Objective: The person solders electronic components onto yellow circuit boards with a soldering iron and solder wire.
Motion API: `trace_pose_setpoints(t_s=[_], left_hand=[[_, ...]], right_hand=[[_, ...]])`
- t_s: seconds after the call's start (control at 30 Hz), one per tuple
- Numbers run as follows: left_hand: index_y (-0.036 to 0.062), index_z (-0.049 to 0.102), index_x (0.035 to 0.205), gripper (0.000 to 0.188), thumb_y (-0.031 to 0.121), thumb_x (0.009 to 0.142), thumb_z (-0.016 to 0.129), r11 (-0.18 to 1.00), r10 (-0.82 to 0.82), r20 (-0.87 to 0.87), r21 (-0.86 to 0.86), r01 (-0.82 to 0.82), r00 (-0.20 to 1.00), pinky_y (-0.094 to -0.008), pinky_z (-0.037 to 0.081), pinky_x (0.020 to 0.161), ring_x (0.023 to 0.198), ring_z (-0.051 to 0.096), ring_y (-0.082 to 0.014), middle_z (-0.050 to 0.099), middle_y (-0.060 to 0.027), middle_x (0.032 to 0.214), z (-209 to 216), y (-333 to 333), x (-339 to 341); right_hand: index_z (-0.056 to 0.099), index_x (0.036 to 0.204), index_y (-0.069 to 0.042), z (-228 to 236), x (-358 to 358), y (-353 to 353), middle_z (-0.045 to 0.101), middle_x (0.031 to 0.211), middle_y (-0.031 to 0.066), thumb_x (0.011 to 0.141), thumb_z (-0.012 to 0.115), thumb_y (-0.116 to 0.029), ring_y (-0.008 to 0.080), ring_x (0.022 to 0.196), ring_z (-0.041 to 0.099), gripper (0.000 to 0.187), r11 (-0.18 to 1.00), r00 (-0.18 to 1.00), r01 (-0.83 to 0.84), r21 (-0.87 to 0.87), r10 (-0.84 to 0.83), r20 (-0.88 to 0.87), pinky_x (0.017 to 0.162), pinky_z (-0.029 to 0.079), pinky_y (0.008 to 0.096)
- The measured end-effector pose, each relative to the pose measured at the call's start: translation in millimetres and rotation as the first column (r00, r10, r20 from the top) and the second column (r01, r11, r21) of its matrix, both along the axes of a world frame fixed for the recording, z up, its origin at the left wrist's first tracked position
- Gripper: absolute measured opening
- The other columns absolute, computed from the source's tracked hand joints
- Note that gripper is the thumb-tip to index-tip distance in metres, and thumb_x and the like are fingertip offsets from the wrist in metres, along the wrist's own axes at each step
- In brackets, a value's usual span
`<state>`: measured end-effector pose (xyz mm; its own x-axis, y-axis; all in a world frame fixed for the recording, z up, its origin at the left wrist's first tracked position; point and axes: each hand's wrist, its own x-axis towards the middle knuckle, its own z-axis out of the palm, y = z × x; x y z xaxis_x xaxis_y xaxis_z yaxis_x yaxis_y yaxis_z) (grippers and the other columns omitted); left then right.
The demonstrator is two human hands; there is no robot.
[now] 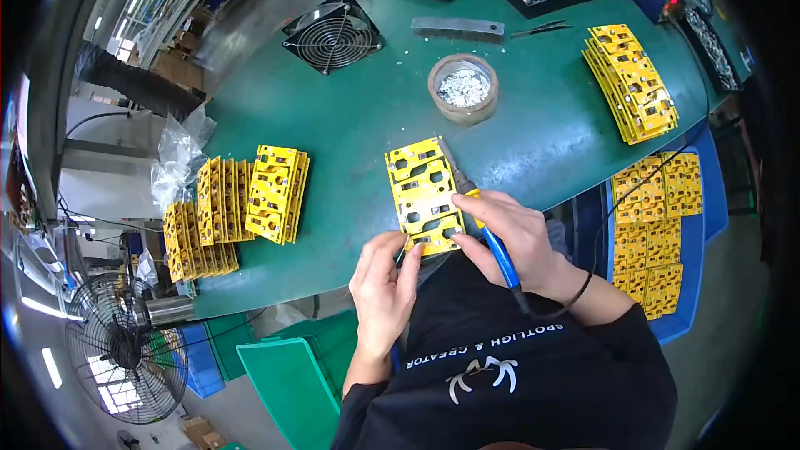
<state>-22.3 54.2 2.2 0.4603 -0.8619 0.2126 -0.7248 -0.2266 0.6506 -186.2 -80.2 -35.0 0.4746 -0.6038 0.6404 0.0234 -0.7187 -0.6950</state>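
Observation:
A yellow circuit board panel [419,173] with cut-outs and small dark parts lies on the green bench in front of me. My right hand [527,243] grips a soldering iron [498,250] with a blue and yellow handle; its front end points away from me along the board's right edge. The right thumb reaches to the panel's lower right corner. At the lower left corner is my left hand [382,283], thumb and forefinger pinched around something thin and dark, too small to make out. Its thumb tip meets the board's near edge.
Stacked yellow panels stand at left [275,194] and far right [631,83]. Beyond my board are a tape-roll cup [463,90] of silvery bits, a small fan [333,37], tweezers [542,29] and a parts tray [542,8]. A blue bin [690,283] holds more panels; the iron's cable [597,242] trails right.

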Motion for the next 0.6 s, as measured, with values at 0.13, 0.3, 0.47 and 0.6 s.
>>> trace_pose_setpoints(t_s=[0.13, 0.3, 0.47, 0.6], left_hand=[[-0.0005, 0.072, 0.104, 0.013, 0.004, 0.094, 0.078, 0.999, -0.011, 0.015, -0.036, 0.012, 1.0, -0.0308, 0.05, 0.059, 0.066, 0.062, -0.0189, 0.073, -0.0136, 0.109, -0.6, -0.9, 3.8], [-0.0016, 0.068, 0.099, 0.005, 0.003, 0.098, 0.072, 0.996, 0.05, -0.006, -0.075, -0.05, 0.999, -0.0328, 0.051, 0.062, 0.072, 0.066, -0.0235, 0.072, -0.0151, 0.105, 8.8, -10.4, 9.7], [-0.0021, 0.071, 0.105, 0.006, 0.0, 0.101, 0.067, 0.985, -0.062, 0.13, -0.153, 0.082, 0.99, -0.0367, 0.055, 0.07, 0.083, 0.069, -0.03, 0.07, -0.0166, 0.104, 7.2, -28.5, 15.4], [-0.0018, 0.073, 0.109, 0.011, 0.0, 0.1, 0.068, 0.985, -0.112, 0.15, -0.116, 0.13, 0.982, -0.0381, 0.057, 0.072, 0.082, 0.071, -0.0308, 0.07, -0.0157, 0.101, 5.5, -34.8, 14.0]], right_hand=[[0.069, 0.124, 0.004, 2.2, -2.6, -1.9, 0.076, 0.102, 0.0198, 0.081, 0.083, -0.002, 0.0376, 0.093, 0.075, 0.045, 1.0, 1.0, 0.003, 0.021, -0.003, 0.001, 0.086, 0.061, 0.0448], [0.071, 0.122, 0.003, 7.5, -6.8, -17.8, 0.077, 0.1, 0.0174, 0.083, 0.08, 0.003, 0.0343, 0.088, 0.076, 0.04, 0.996, 0.996, 0.086, -0.011, -0.086, 0.033, 0.079, 0.062, 0.0402], [0.072, 0.125, 0.004, 5.6, -16.6, -34.3, 0.078, 0.09, 0.0149, 0.087, 0.077, 0.008, 0.0283, 0.083, 0.076, 0.039, 0.973, 0.973, 0.229, -0.026, -0.23, -0.024, 0.081, 0.059, 0.037], [0.073, 0.126, 0.0, 2.7, -17.3, -40.1, 0.076, 0.084, 0.011, 0.086, 0.081, 0.001, 0.0233, 0.072, 0.072, 0.041, 0.947, 0.95, 0.305, -0.102, -0.31, -0.034, 0.08, 0.054, 0.0366]])
